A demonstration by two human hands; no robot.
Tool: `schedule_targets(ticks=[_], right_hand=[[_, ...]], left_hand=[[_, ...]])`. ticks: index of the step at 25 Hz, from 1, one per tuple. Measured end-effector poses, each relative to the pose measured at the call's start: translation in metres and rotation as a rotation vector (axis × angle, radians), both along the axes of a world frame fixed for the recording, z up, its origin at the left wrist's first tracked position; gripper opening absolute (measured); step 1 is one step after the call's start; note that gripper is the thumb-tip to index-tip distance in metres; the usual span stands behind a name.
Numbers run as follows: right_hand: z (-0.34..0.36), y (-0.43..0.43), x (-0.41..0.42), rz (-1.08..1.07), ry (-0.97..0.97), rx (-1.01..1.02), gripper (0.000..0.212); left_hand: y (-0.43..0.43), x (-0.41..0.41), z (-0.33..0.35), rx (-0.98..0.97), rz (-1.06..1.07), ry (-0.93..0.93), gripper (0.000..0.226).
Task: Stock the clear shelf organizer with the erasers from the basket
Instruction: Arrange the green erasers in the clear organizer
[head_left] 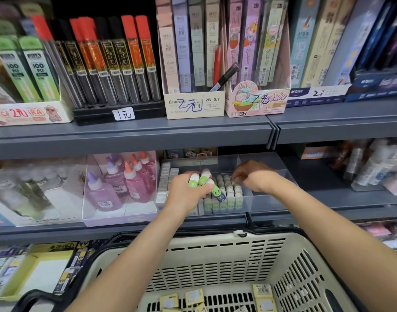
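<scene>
While the left hand (184,192) grips a bundle of three green-and-white stick erasers (203,180), the right hand (252,176) is the one nearer to the place where they must go. The bundle is above the front middle of the clear shelf organizer (267,201), and its long axis runs from about 5 o'clock up to 11 o'clock, with the white ends pointing away from the person. The rows of standing erasers (229,191) lie at 3 o'clock from the bundle, just beside it, and they stand upright, so I judge that each stick must be turned upright before it goes down. The right fingers (237,176) are curled downward onto the tops of these rows at their 2 o'clock corner; I cannot tell whether they pinch one or only touch it. The basket (215,253) is at 6 o'clock, below both arms, with flat yellow erasers (194,297) on its bottom.
</scene>
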State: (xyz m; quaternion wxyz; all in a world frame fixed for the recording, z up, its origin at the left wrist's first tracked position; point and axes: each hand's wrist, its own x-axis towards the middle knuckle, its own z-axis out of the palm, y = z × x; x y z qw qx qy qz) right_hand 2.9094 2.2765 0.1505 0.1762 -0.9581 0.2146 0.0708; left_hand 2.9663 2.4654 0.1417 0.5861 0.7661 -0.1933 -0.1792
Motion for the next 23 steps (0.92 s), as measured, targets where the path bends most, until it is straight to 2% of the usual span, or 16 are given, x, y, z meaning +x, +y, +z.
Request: schedule_targets(ticks=[4,6,7,9,11,14,16,18,21,23], right_hand=[[0.007,0.0,-0.003,0.024,0.028,-0.058,0.026],[0.015,0.003,-0.009,-0.022,-0.047,-0.077,0.026],[0.017,0.006,-0.012,-0.025,-0.121,-0.023,0.024],[0.023,0.018,-0.02,0.059,-0.266,0.242,0.027],[0.028,0.031,-0.027,0.153,-0.3,0.416,0.037],[0.029,0.028,-0.025,0.135,-0.341,0.269,0.032],[0.035,0.014,-0.024,-0.044,-0.377,0.244,0.02],[0.035,0.0,-0.022,-0.154,-0.353,0.196,0.018],[0.03,-0.008,-0.02,-0.078,-0.296,-0.015,0.026],[0.026,-0.007,-0.017,-0.029,-0.305,-0.021,0.026]], left_hand=[[-0.006,0.0,0.004,0.012,-0.035,0.037,0.023],[-0.01,0.0,0.006,0.01,-0.05,0.055,0.021],[-0.012,0.0,0.007,0.005,-0.059,0.063,0.018],[-0.016,0.0,0.008,0.033,-0.067,0.048,0.015],[-0.021,-0.002,0.008,0.036,-0.048,0.057,0.016],[-0.028,-0.005,0.009,-0.119,-0.001,0.181,0.012],[-0.029,-0.002,0.007,-0.116,0.057,0.159,0.015],[-0.025,0.003,0.002,-0.083,0.106,0.174,0.019],[-0.018,0.006,-0.007,-0.069,0.104,0.216,0.017],[-0.015,0.007,-0.012,-0.064,0.074,0.19,0.014]])
